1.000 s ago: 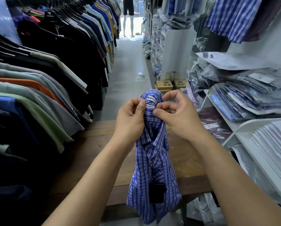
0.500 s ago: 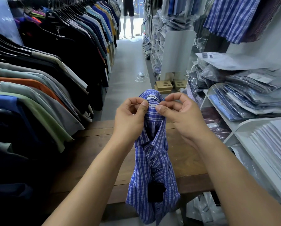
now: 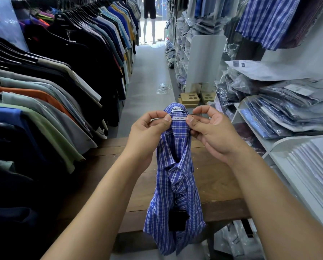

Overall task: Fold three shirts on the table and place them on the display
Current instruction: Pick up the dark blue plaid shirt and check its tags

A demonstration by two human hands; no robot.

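Shirt (image 3: pixel 175 194) hangs below our grip, its collar pinched by our left hand (image 3: pixel 147 132) and right hand (image 3: pixel 213 132), over the wooden table (image 3: pixel 218 182).

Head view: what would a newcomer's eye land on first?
The blue plaid shirt hangs dead centre with the wooden table behind it. The left hand and right hand pinch its collar on either side of a white REGULAR FIT label. Next come the packed rack of hanging shirts down the left and the stacks of bagged shirts on the right.
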